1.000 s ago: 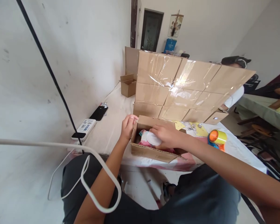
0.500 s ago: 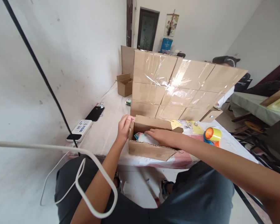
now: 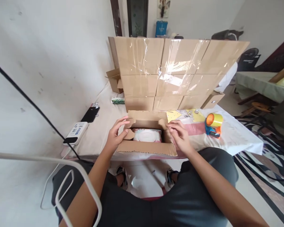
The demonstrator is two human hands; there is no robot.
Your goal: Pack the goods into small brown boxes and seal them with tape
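An open cardboard box (image 3: 146, 149) stands at the near edge of the table, its flaps up or folded out. Inside lies a white packet (image 3: 147, 135) with a patterned edge, resembling a pack of wipes. My left hand (image 3: 115, 134) is at the box's left end, thumb and fingers closed about the left flap (image 3: 129, 135). At the right end, my right hand (image 3: 181, 136) pinches the right flap (image 3: 164, 123) with thumb and fingertips. Neither hand touches the packet.
A wall of taped cartons (image 3: 142, 85) rises behind the box. To the right sits a tape dispenser (image 3: 213, 130) with yellow tape. A phone (image 3: 91, 114), a white device (image 3: 79, 128), a small open carton (image 3: 114, 82) and a green box (image 3: 117, 100) lie left. A white bar (image 3: 68, 163) crosses the lower left.
My right hand has come out of the box and moved to its right flap. My left hand now holds the left flap. The box has turned squarer to me, and the view has shifted.
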